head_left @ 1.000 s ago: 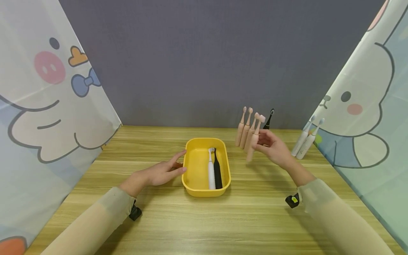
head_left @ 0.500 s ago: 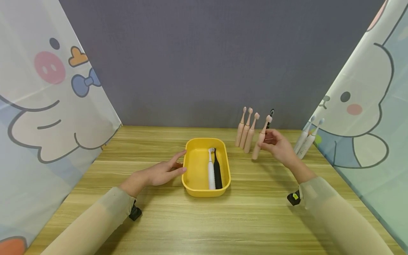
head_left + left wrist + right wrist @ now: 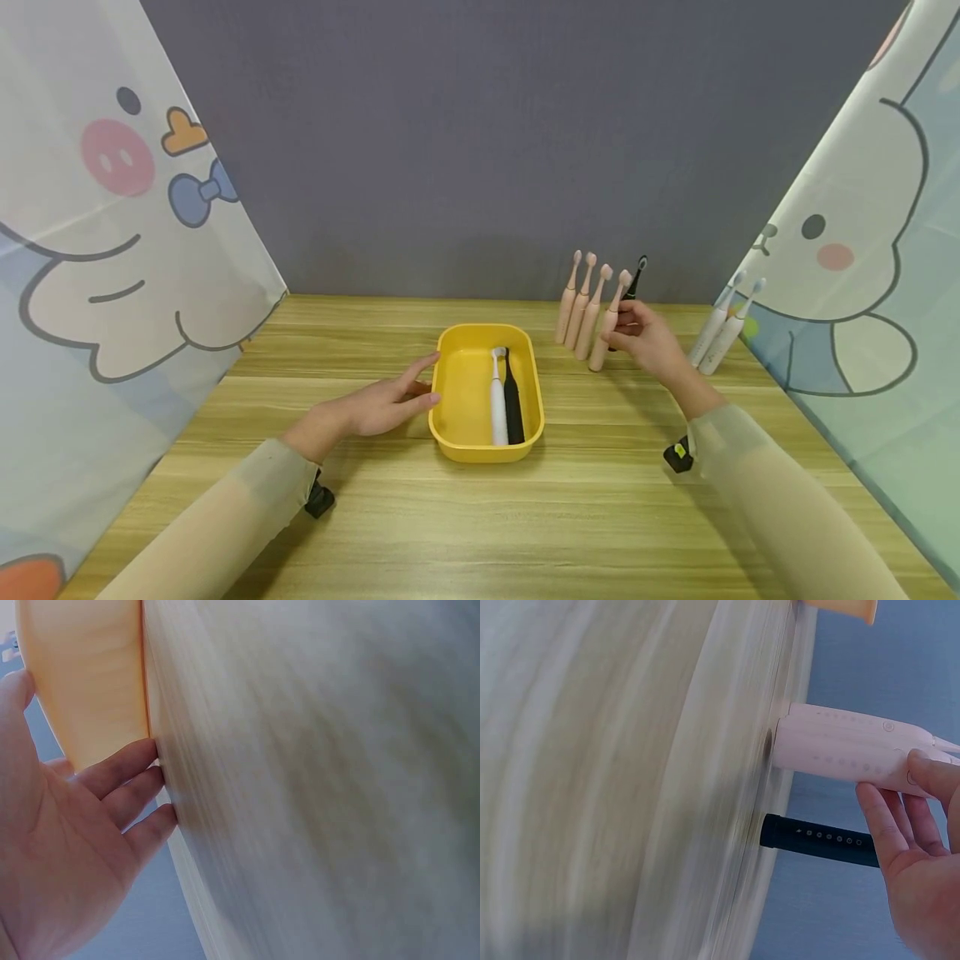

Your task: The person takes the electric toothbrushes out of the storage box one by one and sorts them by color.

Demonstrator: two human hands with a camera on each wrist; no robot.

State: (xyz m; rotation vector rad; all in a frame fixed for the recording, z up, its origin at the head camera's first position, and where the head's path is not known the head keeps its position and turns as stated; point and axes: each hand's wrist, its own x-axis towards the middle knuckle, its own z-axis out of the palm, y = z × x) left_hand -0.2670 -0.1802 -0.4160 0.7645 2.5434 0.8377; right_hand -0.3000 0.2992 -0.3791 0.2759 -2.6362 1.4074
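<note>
My right hand [image 3: 648,340] pinches a pink electric toothbrush [image 3: 606,329] by its handle, between thumb and fingers. The brush stands nearly upright, head up, at the right end of a row of pink toothbrushes [image 3: 580,317]. In the right wrist view the held toothbrush [image 3: 832,756] has its base at or very near the tabletop; any small gap is hard to judge. My left hand [image 3: 382,407] rests its fingers against the left side of a yellow bin [image 3: 540,400]. Inside the bin lie a white toothbrush [image 3: 498,408] and a black toothbrush [image 3: 512,404], side by side.
Behind my right hand stands another black toothbrush [image 3: 637,279], partly hidden in the head view. Two white toothbrushes [image 3: 723,333] stand farther right, near the printed side cloth [image 3: 847,333]. A grey panel [image 3: 465,167] closes off the back of the wooden table [image 3: 480,525].
My right hand moved the pink toothbrush right, away from the row, then slightly back left toward it and a little farther from me. The left hand and bin stay put.
</note>
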